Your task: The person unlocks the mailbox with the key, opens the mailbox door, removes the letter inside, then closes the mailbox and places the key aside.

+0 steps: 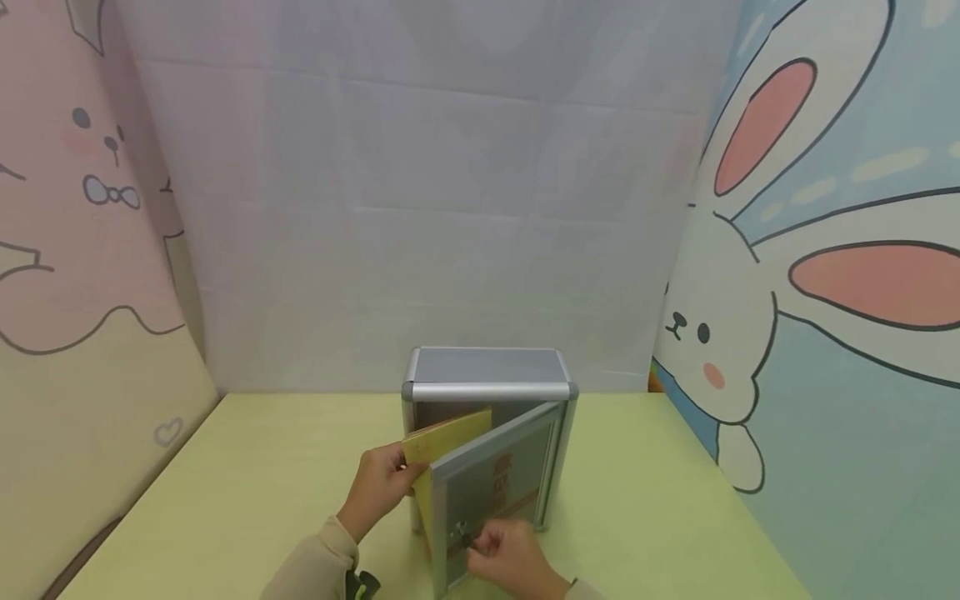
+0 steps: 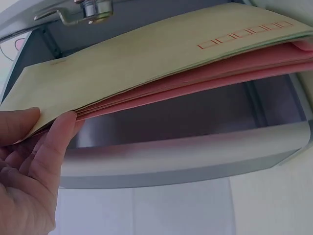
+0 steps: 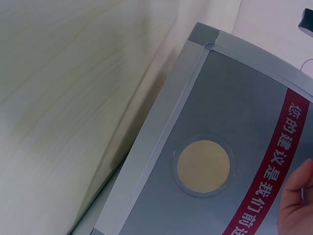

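The relation that seems to matter most is between the stack of envelopes (image 1: pixel 450 433) and the gap beside the box door (image 1: pixel 498 475). The stack lies ahead and to the right of the left hand (image 1: pixel 382 483), at the mouth of the metal box (image 1: pixel 491 367) on the worktop (image 1: pixel 675 500), between its frame and the door's inner face. Its long axis runs from that hand across the opening; how deep the far end reaches, I cannot tell. The left hand is the nearer one, pinching the stack between thumb and fingers. The right hand (image 1: pixel 517 554), fingers bent, appears to pinch the key (image 1: pixel 463 533) at the door's front.

The left wrist view alone shows the latch (image 2: pixel 98 9) inside the door and the pink layers (image 2: pixel 186 90) under the cream top envelope (the head view gives mostly its yellowish face). The right wrist view brings out a round window (image 3: pixel 203 166) beside a red strip (image 3: pixel 274 171) of white lettering, but only part of the right hand.
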`<state>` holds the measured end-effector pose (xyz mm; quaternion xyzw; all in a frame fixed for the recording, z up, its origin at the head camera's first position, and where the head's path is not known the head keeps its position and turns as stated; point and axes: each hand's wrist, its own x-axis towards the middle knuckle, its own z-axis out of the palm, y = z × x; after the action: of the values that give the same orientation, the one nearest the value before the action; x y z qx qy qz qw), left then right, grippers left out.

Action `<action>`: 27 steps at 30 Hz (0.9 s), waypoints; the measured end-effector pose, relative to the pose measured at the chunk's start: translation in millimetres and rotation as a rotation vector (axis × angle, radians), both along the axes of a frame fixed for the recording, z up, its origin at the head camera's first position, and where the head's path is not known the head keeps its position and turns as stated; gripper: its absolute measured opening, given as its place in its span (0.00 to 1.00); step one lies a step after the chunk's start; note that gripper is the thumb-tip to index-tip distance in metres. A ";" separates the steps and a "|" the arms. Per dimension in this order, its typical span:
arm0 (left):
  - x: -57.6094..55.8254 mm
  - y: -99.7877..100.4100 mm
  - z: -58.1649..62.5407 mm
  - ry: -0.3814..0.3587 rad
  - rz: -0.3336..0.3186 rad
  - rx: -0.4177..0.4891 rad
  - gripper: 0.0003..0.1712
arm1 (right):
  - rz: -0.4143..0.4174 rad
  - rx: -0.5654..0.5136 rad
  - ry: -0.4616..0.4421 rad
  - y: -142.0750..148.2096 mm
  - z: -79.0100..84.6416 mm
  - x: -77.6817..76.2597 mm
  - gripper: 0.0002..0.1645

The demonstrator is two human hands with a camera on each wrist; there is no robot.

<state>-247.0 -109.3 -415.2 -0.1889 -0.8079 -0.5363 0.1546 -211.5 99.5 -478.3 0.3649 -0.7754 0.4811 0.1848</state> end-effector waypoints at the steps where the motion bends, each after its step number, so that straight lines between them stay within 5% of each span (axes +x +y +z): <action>1: -0.2 -1.7 0.9 -0.002 -0.009 -0.007 0.04 | -0.001 0.000 -0.017 0.1 0.2 0.3 0.11; 9: 1.4 -11.9 2.3 -0.050 -0.051 -0.024 0.06 | -0.007 -0.022 -0.168 -0.8 2.6 2.1 0.12; 18: 8.9 -30.9 3.6 -0.056 -0.048 -0.065 0.06 | -0.001 -0.054 -0.130 -1.5 0.9 1.5 0.11; 27: 19.4 -49.9 7.5 -0.199 -0.019 -0.029 0.10 | -0.006 -0.054 -0.157 -1.0 -0.2 2.9 0.11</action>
<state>-227.6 -159.2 -407.7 -0.1447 -0.8251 -0.5422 0.0657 -208.6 98.5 -478.5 0.3188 -0.7752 0.5285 0.1346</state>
